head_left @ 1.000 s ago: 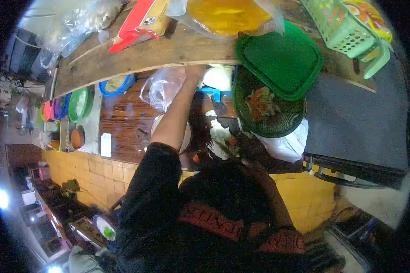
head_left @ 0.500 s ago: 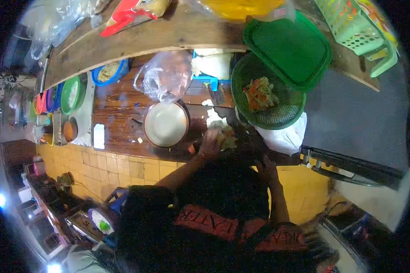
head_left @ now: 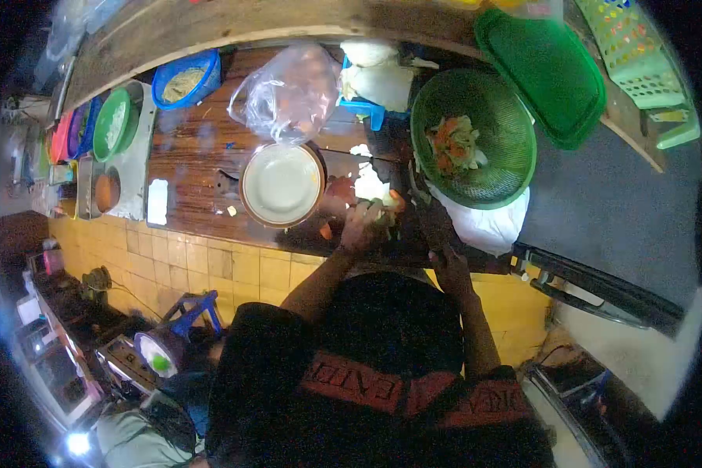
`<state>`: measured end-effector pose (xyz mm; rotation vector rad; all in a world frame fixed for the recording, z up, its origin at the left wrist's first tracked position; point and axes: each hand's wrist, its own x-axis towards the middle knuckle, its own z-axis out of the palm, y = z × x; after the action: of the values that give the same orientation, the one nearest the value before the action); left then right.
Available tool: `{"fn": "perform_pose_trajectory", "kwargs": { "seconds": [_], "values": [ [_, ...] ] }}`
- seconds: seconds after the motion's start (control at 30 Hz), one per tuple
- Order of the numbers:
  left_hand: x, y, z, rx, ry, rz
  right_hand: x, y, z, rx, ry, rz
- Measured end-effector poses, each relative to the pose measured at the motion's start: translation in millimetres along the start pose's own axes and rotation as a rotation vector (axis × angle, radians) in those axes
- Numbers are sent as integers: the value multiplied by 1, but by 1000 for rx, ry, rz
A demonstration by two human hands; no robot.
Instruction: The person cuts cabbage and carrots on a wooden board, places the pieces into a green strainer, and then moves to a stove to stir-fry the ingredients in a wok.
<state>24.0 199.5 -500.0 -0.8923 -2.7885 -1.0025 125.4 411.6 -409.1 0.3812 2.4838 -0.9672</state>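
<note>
Near the table's front edge, my left hand (head_left: pixel 360 228) has its fingers curled over pale and orange cut vegetables (head_left: pixel 388 204). White pieces (head_left: pixel 369 184) lie just beyond the fingertips. My right hand (head_left: pixel 449 269) is closed round the near end of a long dark tool, which looks like a knife (head_left: pixel 435 225); its blade is dim against the table. Left of the vegetables stands a cream bowl with a brown rim (head_left: pixel 282 186). At the right, a green mesh basket (head_left: pixel 515 148) holds shredded orange and pale vegetables (head_left: pixel 454 145).
Beyond the bowl are a clear plastic bag (head_left: pixel 288 93) and a blue basket of pale strips (head_left: pixel 184 84). A green lid (head_left: pixel 546 86) overlaps the shelf's edge at the right, near a white bag (head_left: pixel 487 222). A person's pale clothing (head_left: pixel 136 437) shows at lower left.
The camera view has shifted, so the table items sit higher in the picture. My right hand and the dark tool show more clearly. My left hand is still on the vegetables.
</note>
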Motion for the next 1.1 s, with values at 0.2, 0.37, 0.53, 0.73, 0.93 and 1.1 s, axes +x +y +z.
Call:
{"fn": "perform_pose_trajectory", "kwargs": {
  "seconds": [0.2,0.37,0.53,0.73,0.93,1.1],
  "values": [
    [-10,-37,11,365,140,275,8,4,6,-53,298,-260],
    [7,3,-50,-391,254,-372,11,10,5,-15,335,-419],
    [86,57,-129,-521,336,-286,7,19,-3,103,153,-218],
    [220,86,-87,-550,88,78,0,10,-3,71,191,-228],
    [206,92,-83,-366,259,204,-13,12,-4,174,226,-161],
    [62,44,-62,-310,159,-336,-27,30,-8,138,208,-103]
  ]
}}
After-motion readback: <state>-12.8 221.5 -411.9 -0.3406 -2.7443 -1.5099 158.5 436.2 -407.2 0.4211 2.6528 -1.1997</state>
